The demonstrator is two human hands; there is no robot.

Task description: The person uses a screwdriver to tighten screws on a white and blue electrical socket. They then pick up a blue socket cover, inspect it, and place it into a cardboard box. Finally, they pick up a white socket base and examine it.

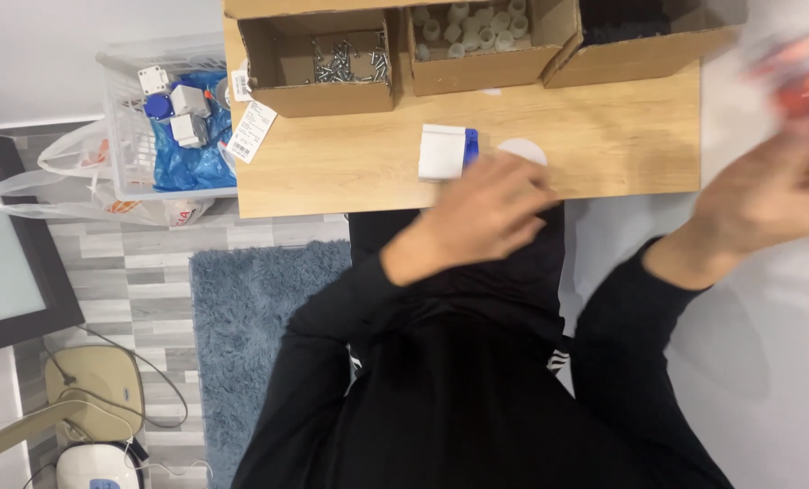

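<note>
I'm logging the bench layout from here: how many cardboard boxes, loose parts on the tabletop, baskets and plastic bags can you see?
Cardboard boxes: 3 (one with screws, one with white caps, one dark inside)
Loose tabletop parts: 2 (white-and-blue block, white disc)
White wire baskets: 1
Plastic bags: 1
Total: 7

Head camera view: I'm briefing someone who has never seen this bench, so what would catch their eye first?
Probably the left hand at the near edge of the wooden table, close by a white and blue block and a white disc. Next, the right hand, blurred, off the table's right end beside something orange-red. Behind stand open cardboard boxes, one holding screws.
</note>
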